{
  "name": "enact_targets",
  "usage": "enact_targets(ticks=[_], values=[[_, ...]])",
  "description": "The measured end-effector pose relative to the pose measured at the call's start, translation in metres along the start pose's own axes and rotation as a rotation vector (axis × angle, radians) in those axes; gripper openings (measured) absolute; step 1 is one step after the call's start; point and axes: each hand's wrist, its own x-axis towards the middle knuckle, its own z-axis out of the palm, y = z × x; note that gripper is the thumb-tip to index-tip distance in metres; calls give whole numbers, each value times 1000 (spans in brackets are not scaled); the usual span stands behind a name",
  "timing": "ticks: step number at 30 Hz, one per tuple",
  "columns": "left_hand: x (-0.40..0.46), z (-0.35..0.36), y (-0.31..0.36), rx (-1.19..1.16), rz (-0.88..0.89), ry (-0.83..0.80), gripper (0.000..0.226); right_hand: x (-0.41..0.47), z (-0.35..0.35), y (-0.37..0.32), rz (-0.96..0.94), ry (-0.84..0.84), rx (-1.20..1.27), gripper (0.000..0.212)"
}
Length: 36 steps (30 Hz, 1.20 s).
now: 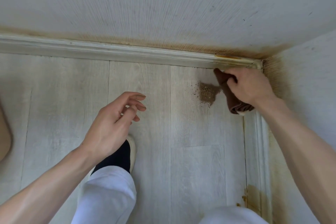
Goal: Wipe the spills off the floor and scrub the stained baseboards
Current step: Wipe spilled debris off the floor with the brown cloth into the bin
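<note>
Two hands: right (251,85) grips brown cloth (229,92) at corner baseboard (127,52); left (112,123) spread above floor (54,96).

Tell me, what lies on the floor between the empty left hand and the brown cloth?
In the head view, a brown crumbly spill lies between the left hand and the cloth.

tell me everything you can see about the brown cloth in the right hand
The brown folded cloth looks like soft, ribbed fabric, bunched into a thick roll. The right hand grips its middle, fingers curled round it. One end points up toward the stained white baseboard near the corner; the other end hangs below the wrist. It sits just right of the brown gritty spill on the pale wood-look floor.
</note>
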Motion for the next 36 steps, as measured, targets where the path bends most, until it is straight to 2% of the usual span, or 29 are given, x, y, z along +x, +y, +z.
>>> enact_targets(ticks=[3,6,12,18,24,29,33,36], values=[[-1,0,3,-17,8,4,36,-10,-2,25,96,38,94,38],[-1,2,3,-17,4,2,39,-15,10,36,152,50,155,39],[-3,1,2,-7,-3,1,38,-14,49,31,188,133,93,42],[-4,4,1,-3,-2,4,37,-43,78,-3,92,153,263,44],[-3,5,2,4,6,-1,38,-55,63,11,196,275,322,44],[-5,6,0,16,5,-11,36,-16,62,7,298,199,306,46],[-5,7,-2,26,14,-13,36,-22,70,-12,203,138,386,45],[-6,7,-1,20,10,-19,36,-39,61,1,255,218,457,48]])
